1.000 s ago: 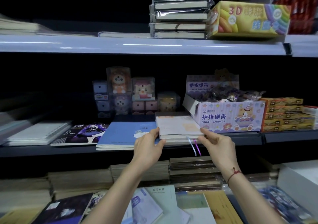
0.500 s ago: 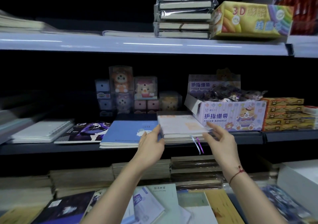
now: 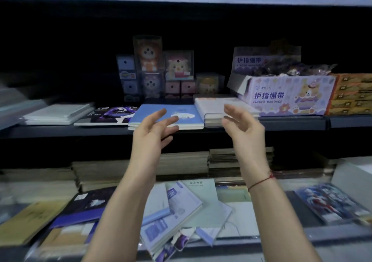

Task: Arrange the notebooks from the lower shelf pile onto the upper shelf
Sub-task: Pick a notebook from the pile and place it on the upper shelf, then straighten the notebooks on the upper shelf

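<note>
- The pale notebook stack [image 3: 218, 108] lies flat on the upper shelf [image 3: 291, 122], right of centre in the frame, touching the blue notebook [image 3: 169, 115] on its left and just beside the finger bandage box [image 3: 287, 95] on its right.
- Both hands are empty with fingers spread and relaxed: the left hand [image 3: 150, 135] hovers in front of the blue notebook, the right hand [image 3: 244, 128] in front of the pale stack. Neither looks to be touching a book, though motion blur at the fingertips makes that hard to confirm.
- Judged from this, one placing step is done and the hands are between books; the next step is to fetch another notebook from below.
- The lower shelf pile [image 3: 181, 211] sits in the bottom centre of the frame, a loose, overlapping heap of tilted notebooks. The next move calls for bringing the hands down and picking one cleanly off the top, since the slanted covers could slide over each other.
- Room on the upper shelf is tight: the purple-cover notebook [image 3: 108, 114] and the white spiral notebooks [image 3: 58, 112] fill the left, so a new book most likely goes on top of a stack already there.
- Behind stand the boxed toy figures [image 3: 159, 68], and orange boxes [image 3: 352, 92] close off the right edge.
- Brown stacks [image 3: 141, 169] line the back of the lower shelf, out of the way.
</note>
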Available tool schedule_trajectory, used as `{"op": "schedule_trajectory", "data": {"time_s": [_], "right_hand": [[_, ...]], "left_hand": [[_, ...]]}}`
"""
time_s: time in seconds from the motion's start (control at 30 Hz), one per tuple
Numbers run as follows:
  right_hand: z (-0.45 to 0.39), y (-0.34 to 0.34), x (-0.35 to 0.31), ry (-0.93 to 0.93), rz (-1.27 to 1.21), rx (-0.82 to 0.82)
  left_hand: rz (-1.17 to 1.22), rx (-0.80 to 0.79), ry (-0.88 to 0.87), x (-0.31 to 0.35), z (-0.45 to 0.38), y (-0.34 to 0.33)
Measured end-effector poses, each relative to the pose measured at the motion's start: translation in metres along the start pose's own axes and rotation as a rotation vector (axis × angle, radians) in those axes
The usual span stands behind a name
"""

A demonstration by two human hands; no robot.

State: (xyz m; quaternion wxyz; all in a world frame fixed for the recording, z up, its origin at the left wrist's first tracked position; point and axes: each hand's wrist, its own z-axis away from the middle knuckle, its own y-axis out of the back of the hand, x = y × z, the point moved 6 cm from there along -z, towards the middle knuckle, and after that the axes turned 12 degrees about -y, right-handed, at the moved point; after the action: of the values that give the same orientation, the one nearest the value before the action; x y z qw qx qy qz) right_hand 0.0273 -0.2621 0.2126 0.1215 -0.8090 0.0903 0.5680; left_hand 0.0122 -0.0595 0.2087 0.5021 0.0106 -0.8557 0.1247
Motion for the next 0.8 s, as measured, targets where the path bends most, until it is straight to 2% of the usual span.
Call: {"op": "schedule_trajectory", "data": {"time_s": [0.07,0.27,0.57,0.8], "right_hand": [[0.004,-0.006,0.002,0.003,0.05,-0.08],[0.007,-0.006,0.001,-0.045,0.059,-0.146],[0.009,-0.012,0.024,-0.21,0.078,-0.188],[0.006,-0.03,0.037,-0.195,0.107,-0.229]], "left_hand": [[-0.005,0.011,0.018,-0.004,0.001,0.009],[-0.083,-0.077,0.062,-0.011,-0.001,0.021],[-0.217,-0.085,0.073,-0.019,-0.002,0.029],[-0.238,-0.094,0.114,-0.022,-0.006,0.03]]}}
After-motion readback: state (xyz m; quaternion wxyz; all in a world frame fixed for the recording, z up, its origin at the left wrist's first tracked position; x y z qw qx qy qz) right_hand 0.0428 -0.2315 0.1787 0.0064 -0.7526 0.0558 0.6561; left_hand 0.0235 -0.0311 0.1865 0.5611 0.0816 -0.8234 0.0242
